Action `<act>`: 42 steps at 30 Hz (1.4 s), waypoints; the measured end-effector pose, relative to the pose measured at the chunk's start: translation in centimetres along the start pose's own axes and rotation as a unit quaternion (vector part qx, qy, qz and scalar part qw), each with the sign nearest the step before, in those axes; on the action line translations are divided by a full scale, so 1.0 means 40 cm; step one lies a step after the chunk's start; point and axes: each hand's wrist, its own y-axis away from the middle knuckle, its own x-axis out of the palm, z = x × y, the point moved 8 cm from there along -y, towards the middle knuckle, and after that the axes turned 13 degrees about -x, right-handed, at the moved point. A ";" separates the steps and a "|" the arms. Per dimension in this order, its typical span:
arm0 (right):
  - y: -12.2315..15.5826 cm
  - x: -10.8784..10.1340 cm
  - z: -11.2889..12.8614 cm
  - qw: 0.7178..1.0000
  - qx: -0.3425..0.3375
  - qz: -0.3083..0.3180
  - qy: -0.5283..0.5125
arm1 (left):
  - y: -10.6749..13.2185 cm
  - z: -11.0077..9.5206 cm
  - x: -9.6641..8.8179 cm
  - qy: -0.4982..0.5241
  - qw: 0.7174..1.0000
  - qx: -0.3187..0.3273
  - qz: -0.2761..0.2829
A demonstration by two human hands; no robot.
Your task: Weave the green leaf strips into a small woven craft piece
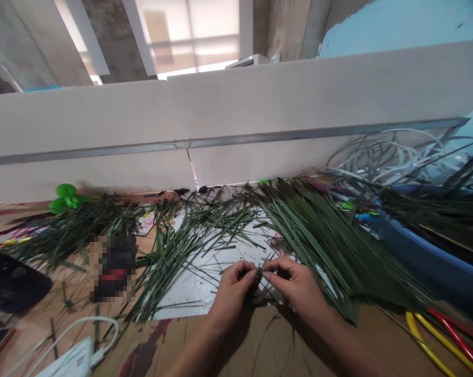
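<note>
Partition of white board [103,131] stands along the far edge of the worktop [52,285], with a tangle of white strands [393,152] heaped at its right end and a blue tub [428,256] below them. Long green leaf blades [318,241] lie in a broad fan across the worktop, partly over a white sheet [197,283], and finer trimmings trail toward the left. Red and yellow strips [436,335] lie at the near right corner. Work centres on the near edge of the sheet: the left hand [232,293] and right hand [295,288] meet above it, both curled, and their fingertips pinch a small green leaf piece [259,273] between them.
</note>
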 end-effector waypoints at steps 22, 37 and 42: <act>-0.001 0.008 -0.020 0.999 0.001 0.032 0.021 | 0.018 -0.022 -0.002 -0.055 0.996 0.038 -0.054; -0.015 -0.034 -0.021 0.999 0.008 -0.021 0.034 | 0.000 0.004 -0.015 -0.035 0.998 0.021 -0.055; -0.015 -0.018 -0.025 0.997 0.034 -0.006 -0.075 | -0.007 0.010 -0.014 -0.006 1.000 0.002 -0.024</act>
